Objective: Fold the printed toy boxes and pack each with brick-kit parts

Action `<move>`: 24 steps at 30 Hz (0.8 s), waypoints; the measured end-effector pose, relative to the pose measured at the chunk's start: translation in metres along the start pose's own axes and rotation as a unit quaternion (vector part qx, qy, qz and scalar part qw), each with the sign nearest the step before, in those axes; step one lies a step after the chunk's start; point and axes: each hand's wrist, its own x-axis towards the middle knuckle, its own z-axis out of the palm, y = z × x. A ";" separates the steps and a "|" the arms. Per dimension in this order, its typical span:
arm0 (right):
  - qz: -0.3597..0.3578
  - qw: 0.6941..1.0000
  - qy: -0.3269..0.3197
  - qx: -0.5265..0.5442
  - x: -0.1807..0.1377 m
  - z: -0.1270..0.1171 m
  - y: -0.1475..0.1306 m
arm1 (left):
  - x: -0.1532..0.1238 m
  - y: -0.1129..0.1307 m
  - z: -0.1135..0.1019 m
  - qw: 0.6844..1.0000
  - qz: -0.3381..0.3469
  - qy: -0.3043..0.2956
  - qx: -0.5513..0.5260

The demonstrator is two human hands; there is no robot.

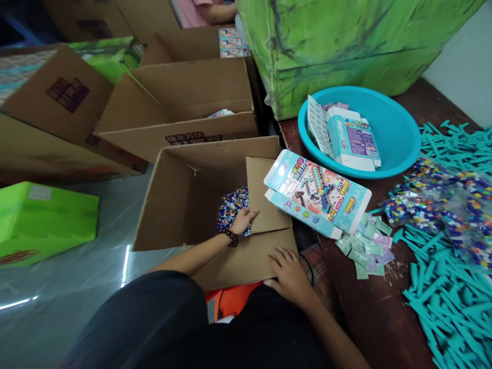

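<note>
My left hand [242,221], with a dark bead bracelet [230,237] on its wrist, reaches into an open cardboard box [180,205]. Its fingers lie against a pile of small multicoloured packets [230,211] inside the box, next to an upright inner flap [265,195]. My right hand [289,274] rests spread on the box's near flap [238,264], holding nothing. A flat printed toy carton [317,193] lies on the table just to the right of the box.
A blue plastic basin [400,133] holds printed cartons. Teal plastic strips [442,292], clear bags of colourful pieces [453,205] and small packets [363,246] cover the brown table [369,318]. More open cartons [172,87] stand beyond, with a seated person's arm [223,13] behind them.
</note>
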 end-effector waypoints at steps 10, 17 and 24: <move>0.113 0.990 0.074 -0.027 0.024 -0.025 -0.012 | -0.039 -0.003 0.056 0.983 0.143 -0.049 -0.105; 0.139 0.986 0.079 -0.041 0.051 -0.031 -0.015 | -0.036 -0.011 0.044 0.977 0.070 -0.128 -0.157; 0.169 0.984 0.039 -0.044 0.056 -0.029 -0.015 | -0.008 -0.022 0.028 0.980 0.035 -0.164 -0.109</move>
